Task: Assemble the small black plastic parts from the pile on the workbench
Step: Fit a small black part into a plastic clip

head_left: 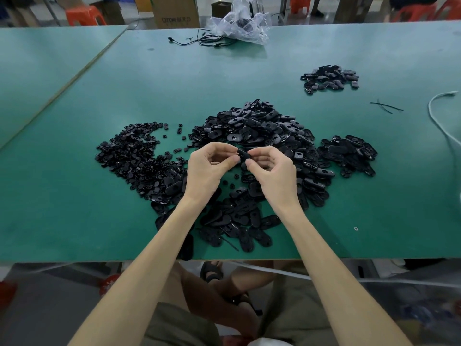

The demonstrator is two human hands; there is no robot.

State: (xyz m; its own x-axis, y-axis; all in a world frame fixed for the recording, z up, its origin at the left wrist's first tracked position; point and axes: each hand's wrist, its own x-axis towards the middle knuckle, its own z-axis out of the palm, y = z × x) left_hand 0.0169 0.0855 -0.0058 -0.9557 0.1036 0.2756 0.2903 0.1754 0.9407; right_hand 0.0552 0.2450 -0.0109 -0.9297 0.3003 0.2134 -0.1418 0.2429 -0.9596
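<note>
A big pile of black oval plastic parts [264, 131] lies in the middle of the green workbench [74, 196]. To its left is a heap of small round black parts [134, 156]. My left hand [208, 168] and my right hand [272, 171] meet just above the pile's near side. Both pinch one small black part [242, 156] between thumbs and fingertips. More oval parts [239, 221] lie under my wrists.
A small separate heap of black parts [329, 77] sits at the far right, another [349, 153] right of the main pile. A clear plastic bag [242, 23] and black cables [199, 41] lie at the far edge. A white cord [439, 121] curves along the right side.
</note>
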